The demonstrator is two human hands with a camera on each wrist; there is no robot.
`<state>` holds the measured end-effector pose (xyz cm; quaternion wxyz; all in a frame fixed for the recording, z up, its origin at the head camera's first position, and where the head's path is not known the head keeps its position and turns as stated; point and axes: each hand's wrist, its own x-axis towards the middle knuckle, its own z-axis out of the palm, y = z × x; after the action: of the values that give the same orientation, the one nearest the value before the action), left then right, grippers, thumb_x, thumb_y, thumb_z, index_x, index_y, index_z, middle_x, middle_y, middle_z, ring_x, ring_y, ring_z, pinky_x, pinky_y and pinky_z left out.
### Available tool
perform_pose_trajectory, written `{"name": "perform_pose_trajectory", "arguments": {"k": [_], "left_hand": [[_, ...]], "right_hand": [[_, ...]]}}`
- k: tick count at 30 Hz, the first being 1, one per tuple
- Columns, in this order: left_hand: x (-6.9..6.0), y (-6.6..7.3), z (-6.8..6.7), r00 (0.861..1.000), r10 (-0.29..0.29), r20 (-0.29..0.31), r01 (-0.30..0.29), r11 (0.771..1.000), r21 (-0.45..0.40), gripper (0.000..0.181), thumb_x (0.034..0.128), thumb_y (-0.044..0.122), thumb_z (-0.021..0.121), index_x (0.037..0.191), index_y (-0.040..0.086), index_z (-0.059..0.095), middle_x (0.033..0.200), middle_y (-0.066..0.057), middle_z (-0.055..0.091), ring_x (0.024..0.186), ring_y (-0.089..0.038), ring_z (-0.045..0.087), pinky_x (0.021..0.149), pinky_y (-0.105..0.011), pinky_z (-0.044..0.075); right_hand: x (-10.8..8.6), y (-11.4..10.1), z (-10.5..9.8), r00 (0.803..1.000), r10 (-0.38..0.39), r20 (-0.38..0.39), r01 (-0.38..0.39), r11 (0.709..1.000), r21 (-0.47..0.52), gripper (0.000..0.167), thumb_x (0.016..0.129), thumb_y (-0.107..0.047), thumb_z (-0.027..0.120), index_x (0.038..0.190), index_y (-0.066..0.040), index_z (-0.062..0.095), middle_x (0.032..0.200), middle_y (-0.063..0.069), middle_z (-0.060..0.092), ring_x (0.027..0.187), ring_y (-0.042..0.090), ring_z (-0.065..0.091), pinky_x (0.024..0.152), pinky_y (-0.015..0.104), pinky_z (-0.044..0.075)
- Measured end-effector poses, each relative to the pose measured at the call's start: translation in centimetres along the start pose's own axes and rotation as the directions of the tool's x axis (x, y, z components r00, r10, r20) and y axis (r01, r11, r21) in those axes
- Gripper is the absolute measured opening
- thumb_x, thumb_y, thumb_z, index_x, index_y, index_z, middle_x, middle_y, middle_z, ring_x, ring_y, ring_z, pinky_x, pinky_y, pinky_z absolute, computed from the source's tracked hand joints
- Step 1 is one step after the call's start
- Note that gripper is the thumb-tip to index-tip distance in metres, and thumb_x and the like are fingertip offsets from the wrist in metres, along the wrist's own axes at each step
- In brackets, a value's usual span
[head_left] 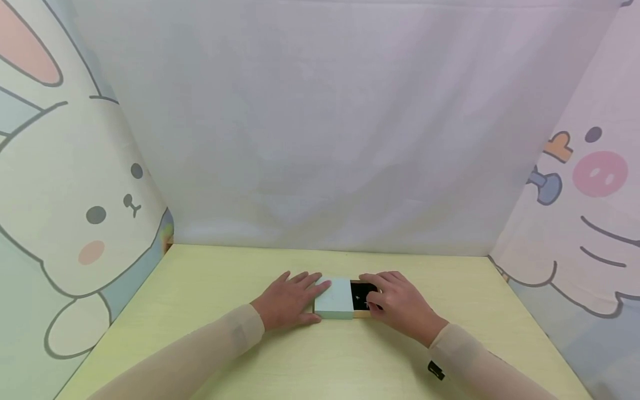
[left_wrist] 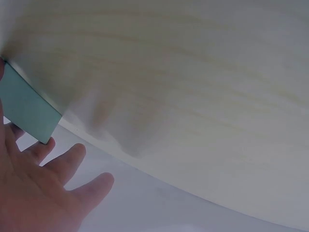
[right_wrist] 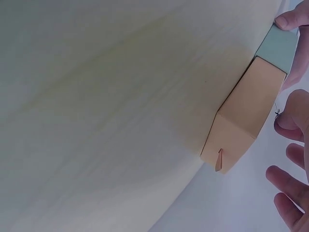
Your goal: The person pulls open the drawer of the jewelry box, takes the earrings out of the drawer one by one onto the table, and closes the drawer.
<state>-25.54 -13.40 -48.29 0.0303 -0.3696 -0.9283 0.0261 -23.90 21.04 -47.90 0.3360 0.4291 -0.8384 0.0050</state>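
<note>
A pale green box sleeve lies on the table with its tan drawer pulled partly out to the right. Black lining with small light star-like shapes shows inside. My left hand rests on the sleeve's left end, fingers spread and fairly straight, thumb by the near side. Over the drawer's outer end, my right hand pinches a tiny thin item between thumb and forefinger; the fingers hide most of it. A small ribbon tab sticks out of the drawer's end.
A small black object lies near my right sleeve on the pale wooden table. A plain white cloth hangs behind the table, with cartoon-printed cloths at the left and right.
</note>
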Motion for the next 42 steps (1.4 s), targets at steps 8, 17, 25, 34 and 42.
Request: {"name": "perform_pose_trajectory", "arguments": {"k": [8, 17, 25, 34, 42], "left_hand": [[-0.1, 0.1, -0.2, 1.0, -0.003, 0.001, 0.003, 1.0, -0.012, 0.087, 0.1124, 0.07, 0.07, 0.185, 0.032, 0.041, 0.188, -0.003, 0.051, 0.167, -0.032, 0.061, 0.133, -0.07, 0.053], [0.0, 0.1, 0.2, 1.0, -0.001, -0.002, 0.001, 1.0, -0.005, 0.086, 0.1127, 0.07, 0.069, 0.185, 0.033, 0.041, 0.189, -0.002, 0.051, 0.167, -0.031, 0.061, 0.133, -0.069, 0.053], [-0.1, 0.1, 0.1, 1.0, -0.008, 0.003, 0.008, 1.0, -0.017, 0.086, 0.1122, 0.07, 0.07, 0.185, 0.033, 0.041, 0.188, -0.002, 0.051, 0.168, -0.03, 0.06, 0.134, -0.069, 0.052], [-0.1, 0.1, 0.0, 1.0, -0.005, -0.004, 0.005, 1.0, -0.012, 0.086, 0.1127, 0.071, 0.068, 0.185, 0.033, 0.041, 0.188, -0.002, 0.051, 0.167, -0.031, 0.061, 0.133, -0.069, 0.053], [0.0, 0.0, 0.1, 1.0, -0.007, 0.001, 0.007, 1.0, -0.022, 0.086, 0.1129, 0.071, 0.068, 0.185, 0.033, 0.041, 0.188, -0.002, 0.051, 0.167, -0.031, 0.061, 0.134, -0.069, 0.052]], "right_hand": [[0.0, -0.2, 0.0, 1.0, 0.003, 0.003, -0.003, 1.0, 0.015, 0.032, 0.08, -0.008, 0.101, 0.077, -0.022, 0.073, 0.134, 0.006, 0.085, 0.11, 0.023, 0.085, 0.094, 0.042, 0.071], [0.0, -0.5, 0.0, 1.0, 0.015, 0.02, -0.016, 0.999, 0.038, 0.031, 0.079, -0.009, 0.103, 0.077, -0.021, 0.075, 0.136, 0.007, 0.084, 0.111, 0.023, 0.085, 0.092, 0.043, 0.071], [0.0, -0.7, 0.0, 1.0, -0.01, 0.001, 0.01, 0.999, 0.051, 0.031, 0.076, -0.012, 0.108, 0.083, -0.022, 0.08, 0.137, 0.008, 0.085, 0.114, 0.023, 0.086, 0.09, 0.042, 0.072], [0.2, -1.2, -0.1, 1.0, -0.017, -0.013, 0.017, 0.999, 0.037, 0.028, 0.076, -0.013, 0.107, 0.082, -0.021, 0.081, 0.137, 0.006, 0.086, 0.108, 0.023, 0.086, 0.09, 0.041, 0.072], [0.3, -1.6, -0.3, 0.998, -0.036, -0.044, 0.038, 0.998, 0.041, 0.026, 0.074, -0.011, 0.105, 0.08, -0.021, 0.082, 0.136, 0.006, 0.087, 0.11, 0.024, 0.087, 0.09, 0.041, 0.072]]}}
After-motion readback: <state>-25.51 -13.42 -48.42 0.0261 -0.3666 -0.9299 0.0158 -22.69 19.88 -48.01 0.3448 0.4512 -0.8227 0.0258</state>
